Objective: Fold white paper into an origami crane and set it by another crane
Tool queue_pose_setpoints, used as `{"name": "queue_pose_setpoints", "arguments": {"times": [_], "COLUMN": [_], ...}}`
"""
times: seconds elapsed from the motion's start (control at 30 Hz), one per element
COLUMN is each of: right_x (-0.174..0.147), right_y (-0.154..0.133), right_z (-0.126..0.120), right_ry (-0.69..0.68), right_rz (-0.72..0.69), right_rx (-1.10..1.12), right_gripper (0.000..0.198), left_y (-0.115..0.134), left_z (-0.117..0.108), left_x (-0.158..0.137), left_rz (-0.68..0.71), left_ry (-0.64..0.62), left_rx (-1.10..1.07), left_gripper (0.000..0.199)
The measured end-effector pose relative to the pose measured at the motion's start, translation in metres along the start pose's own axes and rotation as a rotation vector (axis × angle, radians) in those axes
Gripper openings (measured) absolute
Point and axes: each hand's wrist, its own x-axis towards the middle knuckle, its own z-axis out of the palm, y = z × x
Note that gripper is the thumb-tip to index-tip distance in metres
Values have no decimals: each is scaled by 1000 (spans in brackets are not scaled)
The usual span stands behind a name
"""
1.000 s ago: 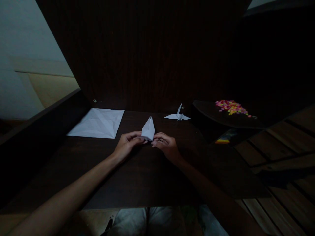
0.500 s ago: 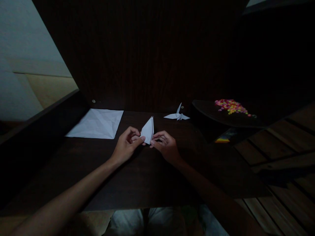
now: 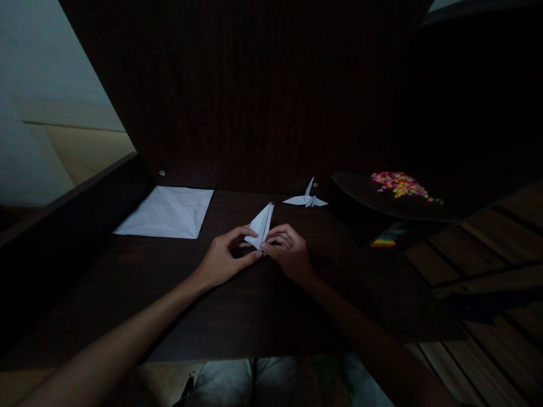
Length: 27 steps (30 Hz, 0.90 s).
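A small piece of white folded paper (image 3: 259,223), narrow and pointed at the top with several layers, stands between my two hands above the dark desk (image 3: 237,316). My left hand (image 3: 227,254) grips its left side and bottom tip, thumb stretched along below and index finger on the face. On the right edge, my right hand (image 3: 286,251) pinches the layers between thumb and curled fingers. Behind and to the right, a finished white paper crane (image 3: 306,200) rests near the back panel. A creased white paper sheet (image 3: 167,212) lies flat at the left.
On a dark raised shelf (image 3: 360,195) at the right sits a pile of small pink, red and yellow pieces (image 3: 401,184). A dark side board (image 3: 68,226) borders the desk on the left, and a tall dark panel (image 3: 254,96) closes the back.
The folded paper has turned and shifted slightly right, its layers now spread at the right edge. My left thumb has moved down to the bottom tip; my left index finger lies on the face.
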Motion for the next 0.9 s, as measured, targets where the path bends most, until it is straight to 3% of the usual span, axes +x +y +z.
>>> {"name": "queue_pose_setpoints", "arguments": {"times": [0.23, 0.47, 0.9], "right_x": [-1, -3, 0], "right_y": [0, -6, 3], "right_z": [0, 0, 1], "right_ry": [-17, -5, -15], "right_rz": [-36, -65, -60], "right_rx": [-39, -161, -32], "right_gripper": [25, 20, 18], "left_y": [-1, -3, -6], "left_z": [-1, -1, -3], "left_x": [1, 1, 4], "left_rz": [4, -23, -93], "left_ry": [-17, -42, -4], "left_rx": [60, -25, -57], "left_gripper": [33, 31, 30]}}
